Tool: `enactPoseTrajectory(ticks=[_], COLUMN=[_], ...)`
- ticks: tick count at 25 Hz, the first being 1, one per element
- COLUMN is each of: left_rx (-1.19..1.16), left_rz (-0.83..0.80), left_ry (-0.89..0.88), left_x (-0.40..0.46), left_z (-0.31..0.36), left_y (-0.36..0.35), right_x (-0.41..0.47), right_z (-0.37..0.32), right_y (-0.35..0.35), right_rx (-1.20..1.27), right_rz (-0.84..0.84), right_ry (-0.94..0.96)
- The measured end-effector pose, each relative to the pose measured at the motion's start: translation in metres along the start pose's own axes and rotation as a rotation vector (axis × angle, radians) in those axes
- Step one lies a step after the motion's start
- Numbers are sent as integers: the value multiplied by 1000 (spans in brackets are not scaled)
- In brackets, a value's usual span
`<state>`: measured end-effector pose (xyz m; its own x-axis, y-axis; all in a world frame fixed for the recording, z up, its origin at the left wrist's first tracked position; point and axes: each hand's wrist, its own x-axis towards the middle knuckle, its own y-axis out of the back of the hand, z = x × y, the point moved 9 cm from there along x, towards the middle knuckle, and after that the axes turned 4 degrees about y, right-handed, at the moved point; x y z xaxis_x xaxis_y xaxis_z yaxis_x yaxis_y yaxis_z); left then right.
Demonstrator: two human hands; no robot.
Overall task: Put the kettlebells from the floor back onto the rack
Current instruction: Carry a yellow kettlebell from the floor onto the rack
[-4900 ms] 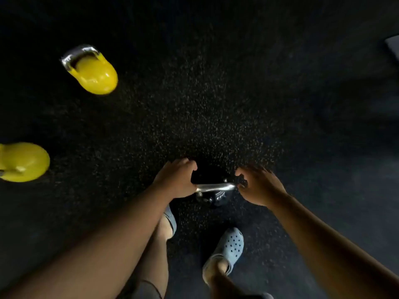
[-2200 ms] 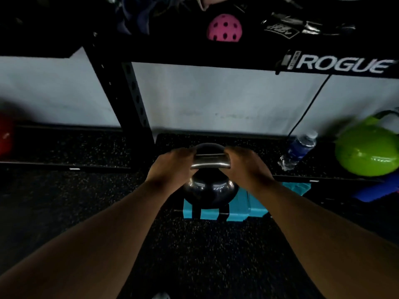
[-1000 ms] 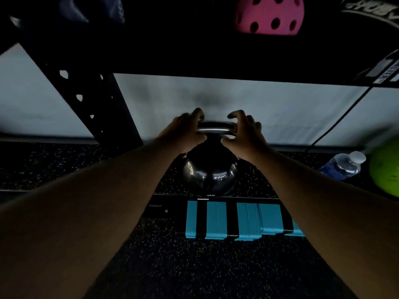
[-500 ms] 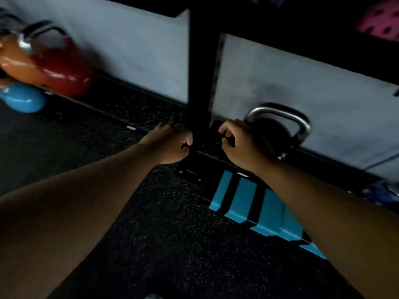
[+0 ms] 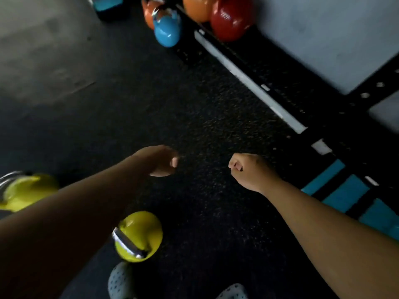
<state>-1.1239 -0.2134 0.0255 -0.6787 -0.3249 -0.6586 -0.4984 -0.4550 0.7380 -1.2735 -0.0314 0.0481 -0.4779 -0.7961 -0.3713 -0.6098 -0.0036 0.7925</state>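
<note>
Two yellow kettlebells rest on the black floor: one (image 5: pixel 139 236) with a steel handle just below my left forearm, another (image 5: pixel 23 192) at the left edge, partly hidden by that arm. My left hand (image 5: pixel 160 160) hovers over the floor with curled fingers and holds nothing. My right hand (image 5: pixel 250 170) is a loose fist, also with nothing in it. The rack's bottom shelf (image 5: pixel 248 76) runs diagonally at upper right. A red kettlebell (image 5: pixel 230 18) and an orange one (image 5: pixel 197 7) sit on it. The black kettlebell is out of view.
A blue kettlebell (image 5: pixel 167 30) and a second orange one (image 5: pixel 149 12) stand on the floor beside the shelf's far end. Blue blocks (image 5: pixel 354 197) lie against the rack's black upright (image 5: pixel 349 117) at right. My grey clogs (image 5: pixel 121 281) show at the bottom edge.
Both hands let go of the black kettlebell on the shelf and drew back. The view swung left and down to the floor, bringing the yellow kettlebells into sight.
</note>
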Motion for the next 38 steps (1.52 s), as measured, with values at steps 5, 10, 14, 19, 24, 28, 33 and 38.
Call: enactPoseTrajectory(ticks=[5, 10, 14, 19, 24, 28, 33, 38], left_rx=[-28, -36, 76, 295, 169, 2, -228, -32], left_rz=[-98, -177, -222, -218, -208, -227, -266, -121], left_ry=[72, 45, -31, -220, -237, -143, -166, -346], left_x=[-55, -64, -41, -11, 2, -1, -19, 4], left_z=[-134, -207, -237, -228, -218, -218, -187, -114], left_y=[-82, -167, -251, -327, -347, -324, -271, -156], right_x=[1, 5, 0, -15, -17, 5, 19, 17], right_z=[-97, -148, -153, -149, -142, -141, -147, -120], right_y=[-142, -267, -378, -485, -503, -460, -373, -265], right_rx=[-35, 33, 93, 32, 207, 138, 32, 128], right_rz=[-195, -313, -445, -671, -595, -470, -373, -144], right_ry=[-3, -63, -82, -57, -180, -202, -151, -298])
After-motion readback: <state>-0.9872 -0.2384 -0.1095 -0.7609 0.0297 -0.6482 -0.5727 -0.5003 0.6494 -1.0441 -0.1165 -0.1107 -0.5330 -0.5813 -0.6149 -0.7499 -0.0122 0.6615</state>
